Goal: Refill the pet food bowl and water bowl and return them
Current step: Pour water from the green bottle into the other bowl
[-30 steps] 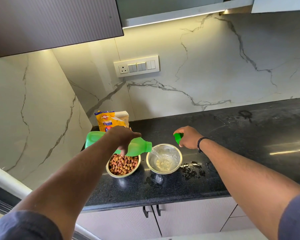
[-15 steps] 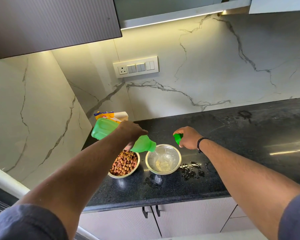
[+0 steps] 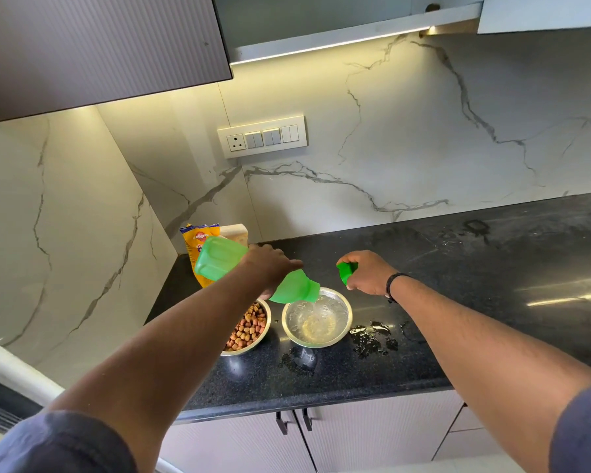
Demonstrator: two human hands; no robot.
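Observation:
Two steel bowls stand side by side on the black counter (image 3: 458, 285). The food bowl (image 3: 265, 327) on the left is full of brown kibble. The water bowl (image 3: 343, 332) on the right holds some water. My left hand (image 3: 270, 266) grips a green bottle (image 3: 219, 259), tipped mouth-down over the water bowl, with water streaming out. My right hand (image 3: 367, 273) holds the green bottle cap (image 3: 346, 271) just behind the water bowl.
A yellow pet food bag (image 3: 195, 238) leans in the back left corner, partly behind the bottle. Spilled water (image 3: 372, 337) lies to the right of the water bowl, and more in front of it. Cabinet doors with black handles (image 3: 294, 421) sit under the counter edge.
The bottle's base has risen, so the bottle tilts more steeply over the water bowl. Water keeps pouring. My right hand with the cap has stayed in place.

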